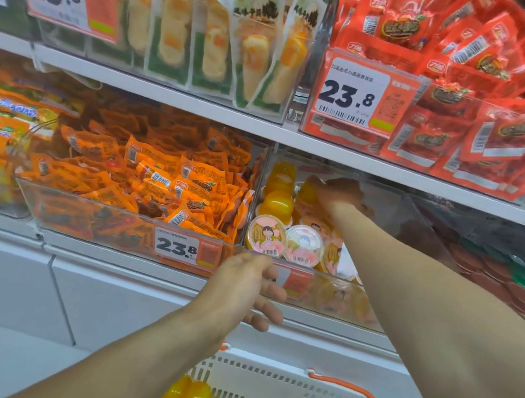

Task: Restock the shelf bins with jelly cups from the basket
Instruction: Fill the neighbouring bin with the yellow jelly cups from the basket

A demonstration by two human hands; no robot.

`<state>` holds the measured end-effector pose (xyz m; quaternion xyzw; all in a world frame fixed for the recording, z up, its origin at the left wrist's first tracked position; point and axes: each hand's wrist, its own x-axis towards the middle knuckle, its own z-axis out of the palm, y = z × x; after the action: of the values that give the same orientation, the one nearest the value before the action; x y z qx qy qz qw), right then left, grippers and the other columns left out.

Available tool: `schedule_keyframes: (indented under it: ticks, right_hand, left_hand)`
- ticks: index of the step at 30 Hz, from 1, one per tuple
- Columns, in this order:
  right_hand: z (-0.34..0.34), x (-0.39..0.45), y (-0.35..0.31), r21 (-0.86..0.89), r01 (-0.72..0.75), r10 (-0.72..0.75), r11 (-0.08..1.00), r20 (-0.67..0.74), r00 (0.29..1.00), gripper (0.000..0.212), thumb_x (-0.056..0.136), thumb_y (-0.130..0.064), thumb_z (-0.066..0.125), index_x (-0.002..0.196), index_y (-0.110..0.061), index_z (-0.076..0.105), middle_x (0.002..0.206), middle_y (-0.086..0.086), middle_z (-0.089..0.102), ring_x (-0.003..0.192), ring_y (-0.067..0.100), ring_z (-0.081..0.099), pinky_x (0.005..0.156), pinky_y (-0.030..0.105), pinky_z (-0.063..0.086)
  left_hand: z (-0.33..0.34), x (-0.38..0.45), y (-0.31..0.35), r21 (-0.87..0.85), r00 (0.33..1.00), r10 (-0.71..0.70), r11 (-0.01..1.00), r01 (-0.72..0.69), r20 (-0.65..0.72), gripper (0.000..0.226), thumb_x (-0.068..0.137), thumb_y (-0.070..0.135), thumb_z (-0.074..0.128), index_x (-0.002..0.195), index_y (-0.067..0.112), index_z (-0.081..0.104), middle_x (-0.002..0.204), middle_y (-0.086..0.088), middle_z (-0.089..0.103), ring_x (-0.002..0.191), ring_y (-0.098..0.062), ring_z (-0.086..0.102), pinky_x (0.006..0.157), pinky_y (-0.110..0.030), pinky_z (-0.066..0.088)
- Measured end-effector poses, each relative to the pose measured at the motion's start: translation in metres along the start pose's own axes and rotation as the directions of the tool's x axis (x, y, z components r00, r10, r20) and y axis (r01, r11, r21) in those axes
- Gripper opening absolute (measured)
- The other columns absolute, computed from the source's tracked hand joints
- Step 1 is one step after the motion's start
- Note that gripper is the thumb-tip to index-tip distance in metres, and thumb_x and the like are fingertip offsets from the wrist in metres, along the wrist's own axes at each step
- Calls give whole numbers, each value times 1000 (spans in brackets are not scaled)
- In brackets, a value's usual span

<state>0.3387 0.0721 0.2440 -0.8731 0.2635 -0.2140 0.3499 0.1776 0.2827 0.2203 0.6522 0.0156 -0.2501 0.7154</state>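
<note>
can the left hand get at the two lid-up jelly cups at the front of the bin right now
Probably yes: the left hand rests on the clear bin's front wall just below the two lid-up jelly cups, the bin is open on top, and the right hand works farther back.

Left arm: bare forearm rising from the lower left, angled up and to the right, wrist straight.
Left hand point(246, 285): back of the hand toward the camera, palm facing away and forward.
Left fingers point(271, 310): loosely spread and slightly bent, pointing right and down, with nothing gripped between them.
Right arm: bare forearm entering from the lower right and stretching up and to the left, reaching farther forward than the left arm.
Right hand point(340, 193): bent down at the wrist, knuckles up, blurred.
Right fingers point(315, 184): curled downward to the left; whether they grip anything cannot be told.
</note>
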Motion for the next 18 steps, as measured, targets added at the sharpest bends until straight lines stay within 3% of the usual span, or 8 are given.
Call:
schedule_keyframes:
  ticks: [5, 7, 11, 14, 16, 18]
  right_hand:
    - [12, 8, 2, 54, -54, 54, 997, 13, 998, 29, 83, -45, 73, 82, -16, 68, 98, 10, 73, 83, 25, 67, 79, 36, 59]
    - [13, 12, 2, 54, -62, 62, 997, 1, 998, 40, 84, -43, 75, 99, -7, 71, 104, 14, 73, 86, 27, 68, 81, 39, 59]
    - [8, 12, -1, 46, -37, 36, 998, 17, 999, 48, 84, -48, 72, 106, -5, 70, 106, 10, 72, 89, 25, 68, 80, 31, 55]
    - [-8, -3, 2, 28, 17, -17, 999, -2, 1000, 46, 87, -46, 69, 114, -9, 71, 117, 8, 71, 108, 24, 66, 85, 22, 47]
    - [-27, -25, 7, 77, 69, -69, 995, -7, 998, 27, 87, -29, 69, 109, -13, 72, 108, 4, 72, 105, 22, 67, 84, 22, 47]
    - [-47, -61, 14, 183, 128, -122, 975, -41, 992, 7, 84, -18, 69, 91, -18, 71, 84, -4, 72, 86, 16, 69, 74, 25, 51]
  left_hand:
    - [-6, 9, -5, -2, 1000, -10, 1000, 10, -22, 24, 102, 19, 43, 108, 1, 58, 78, -15, 69, 54, -26, 58, 44, -27, 37]
    - [-8, 11, -7, 9, 1000, -14, 1000, 14, -28, 23, 101, 19, 44, 108, 2, 58, 75, -12, 69, 53, -25, 58, 44, -27, 36]
    - [-7, 11, -10, 37, 999, -7, 999, 9, -45, 20, 99, 16, 47, 107, 3, 59, 72, -11, 68, 51, -24, 56, 43, -27, 33]
    - [-5, 11, -14, 65, 998, -14, 998, 18, -61, 17, 98, 15, 48, 105, 4, 58, 69, -9, 65, 47, -22, 49, 44, -26, 26]
    - [-2, 11, -18, 117, 999, -21, 993, 27, -48, 15, 98, 16, 49, 105, 6, 59, 67, -7, 65, 46, -20, 47, 44, -25, 24]
    - [0, 10, -24, 192, 999, -30, 981, 33, -14, 15, 97, 16, 50, 104, 6, 59, 66, -5, 65, 46, -18, 47, 43, -24, 24]
